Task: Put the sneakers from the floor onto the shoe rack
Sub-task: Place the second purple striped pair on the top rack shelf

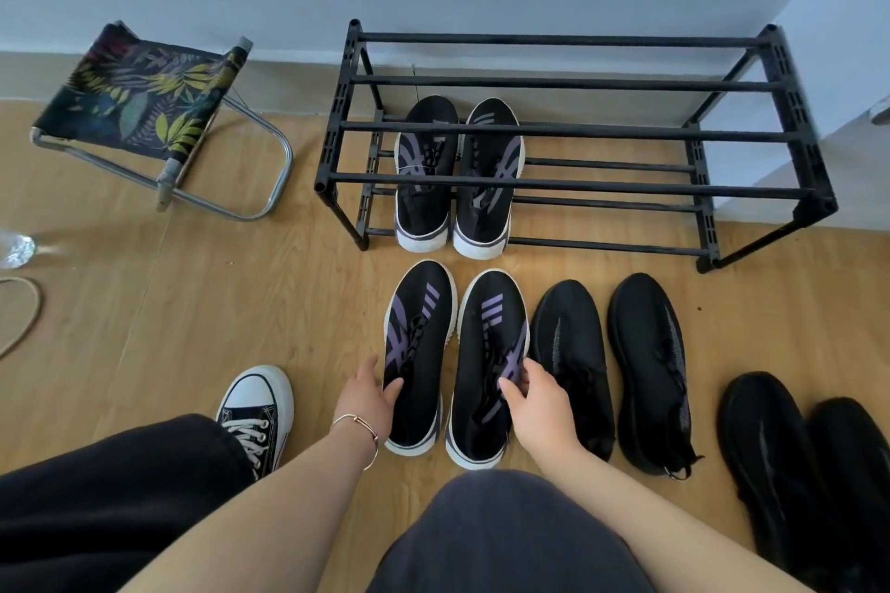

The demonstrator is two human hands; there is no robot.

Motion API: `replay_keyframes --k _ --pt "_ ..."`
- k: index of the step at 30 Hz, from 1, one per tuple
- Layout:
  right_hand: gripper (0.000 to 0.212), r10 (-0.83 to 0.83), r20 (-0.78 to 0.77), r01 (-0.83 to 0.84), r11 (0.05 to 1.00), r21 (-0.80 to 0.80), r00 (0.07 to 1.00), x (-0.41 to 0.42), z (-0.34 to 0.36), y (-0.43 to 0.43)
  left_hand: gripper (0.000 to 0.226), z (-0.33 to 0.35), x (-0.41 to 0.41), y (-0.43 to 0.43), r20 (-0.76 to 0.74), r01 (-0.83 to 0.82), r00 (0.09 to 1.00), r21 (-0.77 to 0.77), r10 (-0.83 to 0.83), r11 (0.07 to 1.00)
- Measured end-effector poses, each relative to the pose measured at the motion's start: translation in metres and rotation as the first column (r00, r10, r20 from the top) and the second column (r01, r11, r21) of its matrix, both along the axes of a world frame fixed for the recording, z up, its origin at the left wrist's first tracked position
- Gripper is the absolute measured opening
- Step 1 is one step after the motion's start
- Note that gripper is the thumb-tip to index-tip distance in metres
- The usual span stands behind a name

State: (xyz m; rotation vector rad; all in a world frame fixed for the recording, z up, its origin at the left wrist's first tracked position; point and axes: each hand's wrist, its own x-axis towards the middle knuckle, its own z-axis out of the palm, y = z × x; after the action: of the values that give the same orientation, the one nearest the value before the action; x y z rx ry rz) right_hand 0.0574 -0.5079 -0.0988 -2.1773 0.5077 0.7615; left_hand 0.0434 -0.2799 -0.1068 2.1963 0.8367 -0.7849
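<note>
A black two-tier shoe rack [578,181] stands against the wall. One pair of black sneakers with purple stripes [457,178] sits on its lower tier at the left. A matching pair stands on the floor in front: left sneaker [419,342], right sneaker [489,352]. My left hand [368,395] touches the outer side of the left sneaker, fingers apart. My right hand [534,395] rests on the right sneaker's inner side, fingers curling at its laces. Neither sneaker is lifted.
An all-black pair [611,366] sits right of the striped pair, and another black pair [809,472] lies at far right. A folding stool [144,106] stands at the left. My own canvas shoe [255,414] and knees fill the foreground.
</note>
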Motion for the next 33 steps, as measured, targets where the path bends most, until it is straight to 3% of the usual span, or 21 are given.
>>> replay_keyframes --k 7,14,22,30,33 --pt "0.027 -0.124 -0.070 0.129 0.989 0.072 0.990 0.001 -0.006 0.001 0.063 -0.003 -0.002 0.002 -0.001 -0.250 0.968 -0.142 0.253 0.958" --pt "0.035 -0.222 -0.063 0.230 0.954 0.190 0.973 0.002 -0.009 0.000 0.045 -0.004 -0.008 0.017 0.002 -0.312 0.946 -0.263 0.324 0.913" --pt "0.034 -0.243 -0.066 0.252 0.929 0.270 0.968 -0.008 0.013 -0.013 0.038 0.013 -0.012 0.024 0.008 -0.307 0.943 -0.353 0.331 0.884" --pt "0.032 -0.184 0.016 0.163 0.903 0.398 0.983 0.008 0.055 -0.032 0.043 0.046 -0.004 0.030 0.032 -0.307 0.936 -0.420 0.352 0.854" --pt "0.031 -0.139 0.055 0.102 0.895 0.435 0.989 0.016 0.068 -0.035 0.031 0.061 0.000 0.030 0.065 -0.323 0.918 -0.448 0.391 0.833"
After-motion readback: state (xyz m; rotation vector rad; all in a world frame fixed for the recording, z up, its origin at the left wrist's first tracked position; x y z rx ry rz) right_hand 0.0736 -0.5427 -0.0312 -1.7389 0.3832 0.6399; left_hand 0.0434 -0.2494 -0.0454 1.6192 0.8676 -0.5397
